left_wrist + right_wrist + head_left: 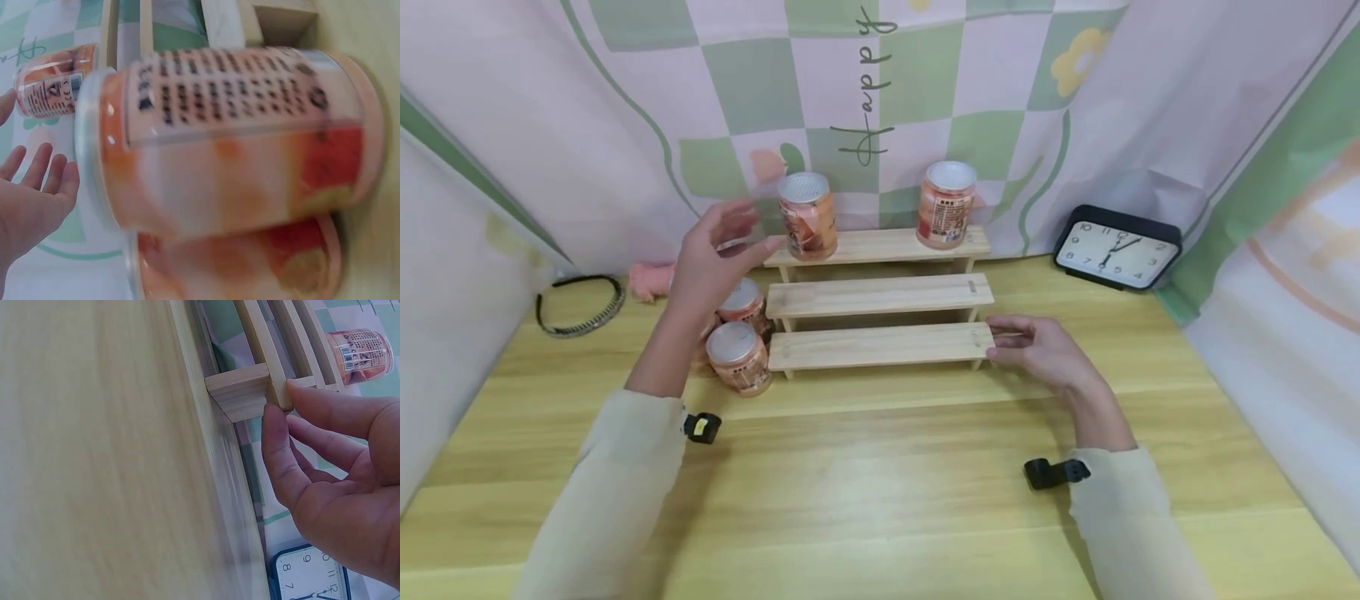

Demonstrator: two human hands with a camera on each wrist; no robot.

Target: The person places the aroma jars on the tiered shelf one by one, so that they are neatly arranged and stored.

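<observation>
A three-step wooden rack (880, 346) stands on the table against the curtain. On its top step sit a can with a peach-coloured label (807, 218) at the left end and another such can (947, 207) at the right. Beside the left one is my left hand (718, 254), its fingers spread and the thumb close to the can; whether they touch I cannot tell. My right hand (1037, 350) pinches the right end of the lowest step, as the right wrist view shows at the step's corner (278, 394). More cans (244, 144) stand left of the rack, partly hidden by the left forearm.
A black-framed clock (1117, 248) leans near the curtain at the right. At the far left lie a dark headband (580, 307) and a pink item (650, 281), partly covered by the left arm. The wooden table (865, 483) stretches toward me.
</observation>
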